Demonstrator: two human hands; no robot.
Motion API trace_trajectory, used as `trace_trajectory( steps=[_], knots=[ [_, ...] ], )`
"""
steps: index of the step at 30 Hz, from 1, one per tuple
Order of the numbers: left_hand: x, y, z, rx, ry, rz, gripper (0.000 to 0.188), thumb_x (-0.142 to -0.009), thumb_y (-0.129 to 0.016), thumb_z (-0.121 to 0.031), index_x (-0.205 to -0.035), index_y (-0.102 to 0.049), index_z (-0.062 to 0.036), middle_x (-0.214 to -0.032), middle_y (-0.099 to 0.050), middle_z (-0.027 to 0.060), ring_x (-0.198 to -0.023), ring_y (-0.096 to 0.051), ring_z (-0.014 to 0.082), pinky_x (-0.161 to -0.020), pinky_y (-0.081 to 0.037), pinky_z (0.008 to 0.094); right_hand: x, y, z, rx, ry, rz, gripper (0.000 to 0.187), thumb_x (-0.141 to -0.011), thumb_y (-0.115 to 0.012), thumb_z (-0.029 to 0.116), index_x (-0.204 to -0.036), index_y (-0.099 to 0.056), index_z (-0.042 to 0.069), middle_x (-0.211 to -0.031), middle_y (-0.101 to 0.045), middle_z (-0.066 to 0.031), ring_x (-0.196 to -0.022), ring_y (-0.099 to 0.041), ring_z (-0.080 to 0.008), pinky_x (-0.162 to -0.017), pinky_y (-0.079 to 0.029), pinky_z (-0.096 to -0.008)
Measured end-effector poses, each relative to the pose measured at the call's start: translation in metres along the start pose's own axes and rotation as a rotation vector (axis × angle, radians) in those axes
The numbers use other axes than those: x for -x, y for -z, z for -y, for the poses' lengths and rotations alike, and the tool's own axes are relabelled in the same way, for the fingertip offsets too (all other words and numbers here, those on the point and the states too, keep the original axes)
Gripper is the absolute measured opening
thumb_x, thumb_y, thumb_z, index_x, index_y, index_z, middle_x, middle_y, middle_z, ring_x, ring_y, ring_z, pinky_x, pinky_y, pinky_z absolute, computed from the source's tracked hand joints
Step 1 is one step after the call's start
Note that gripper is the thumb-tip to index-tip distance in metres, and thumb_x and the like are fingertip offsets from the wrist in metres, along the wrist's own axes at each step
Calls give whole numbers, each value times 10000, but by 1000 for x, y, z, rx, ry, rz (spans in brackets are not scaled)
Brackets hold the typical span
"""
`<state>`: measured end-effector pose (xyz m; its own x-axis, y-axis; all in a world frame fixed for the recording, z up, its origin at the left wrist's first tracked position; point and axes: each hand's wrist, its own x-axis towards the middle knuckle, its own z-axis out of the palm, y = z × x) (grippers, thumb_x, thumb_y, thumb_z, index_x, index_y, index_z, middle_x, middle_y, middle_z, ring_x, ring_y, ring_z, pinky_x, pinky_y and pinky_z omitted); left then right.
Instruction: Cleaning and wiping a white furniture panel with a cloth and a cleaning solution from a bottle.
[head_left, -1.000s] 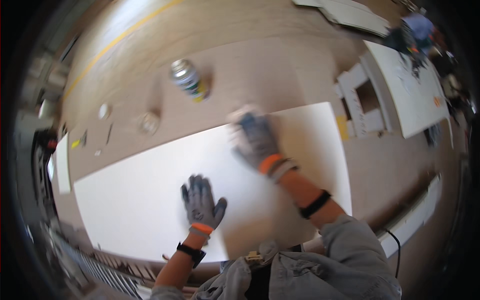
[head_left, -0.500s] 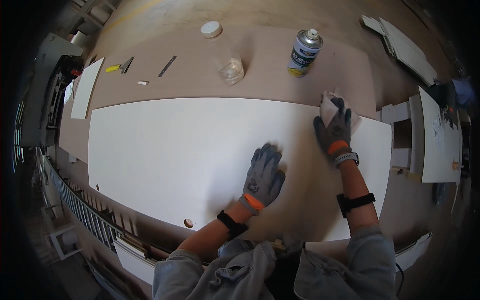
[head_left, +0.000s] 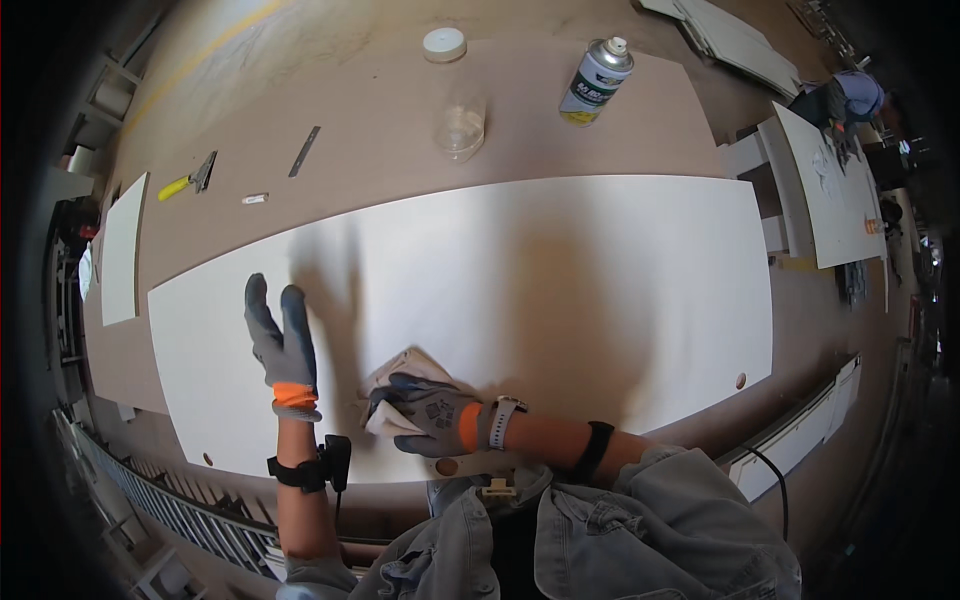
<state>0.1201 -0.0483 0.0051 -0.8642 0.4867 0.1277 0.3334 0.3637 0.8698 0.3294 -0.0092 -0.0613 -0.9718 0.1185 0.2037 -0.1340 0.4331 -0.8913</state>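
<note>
Two gloved hands work over one smooth white panel (head_left: 450,310), centre of the frame.

Changes, left to right. The left hand (head_left: 282,335), half a second ago flat on the panel, now stands raised at left, digits parted, with nothing visible in its grasp; its shadow falls well apart, suggesting no contact. The cloth (head_left: 412,362) has shifted from the panel's far right edge to lower centre, close to the near edge. The right hand (head_left: 438,412) is curled over it and appears to press it on the panel. Judgement: contact is now one-handed, at a different part of the surface.

Materials, left to right. Upper left: a scraper (head_left: 190,182) with yellow handle and flat metal blade, then a slim dark strip (head_left: 304,152), both on the matt brown desk (head_left: 540,140). Lower centre: the cloth is pale, soft, folded in loose layers; a round hole (head_left: 446,467) pierces the panel just beside the right hand. Upper centre: a clear, rounded container (head_left: 460,128). Upper right: a cylindrical metal spray can (head_left: 597,82).
</note>
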Motion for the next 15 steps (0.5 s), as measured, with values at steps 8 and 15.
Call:
trace_trajectory(
  steps=[8,15],
  knots=[
    [-82,-194,-82,32,-307,228,1047,-669,-812,-433,-1409,-262,63,-1445,-318,243,-1342,-322,349,-1104,-279,392,170,147,26,-1278,-493,-907,458,-970,-449,318,-1303,-484,5,-1331,-522,-145,-1181,-543,-250,-1033,-413,-412],
    [-132,-264,-31,396,-292,144,919,-699,-811,-307,-1408,-308,-9,-1366,-439,171,-1273,-433,287,-1060,-353,387,267,158,153,-1140,113,-1611,725,-898,-506,447,-1430,-307,-3,-1444,-400,-161,-1306,-421,-316,-1123,-280,-445]
  ],
)
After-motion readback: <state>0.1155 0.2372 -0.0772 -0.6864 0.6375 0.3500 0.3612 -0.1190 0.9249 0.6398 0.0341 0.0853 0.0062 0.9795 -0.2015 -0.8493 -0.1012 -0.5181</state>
